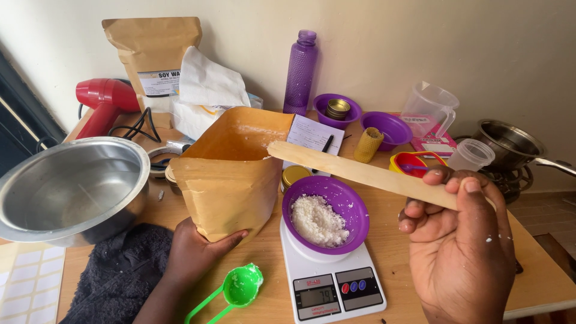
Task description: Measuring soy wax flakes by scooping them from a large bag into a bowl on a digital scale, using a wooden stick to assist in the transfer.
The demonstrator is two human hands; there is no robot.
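My left hand (195,255) grips the lower front of an open brown paper bag (231,174), holding it upright on the wooden table (393,252). In my right hand (459,246) is a long flat wooden stick (360,173); its far tip reaches the rim of the bag's mouth. A purple bowl (354,207) with white flakes (318,221) sits on a white digital kitchen scale (327,288), just right of the bag. A green measuring spoon (240,288) dusted with white lies on the table near my left wrist.
A steel pot (69,189) stands at left above a dark cloth (117,273). Behind are a second brown bag (153,57), red hair dryer (105,99), purple bottle (300,72), two purple bowls (390,129), clear jug (429,108), notepad with pen (312,135) and a saucepan (510,144).
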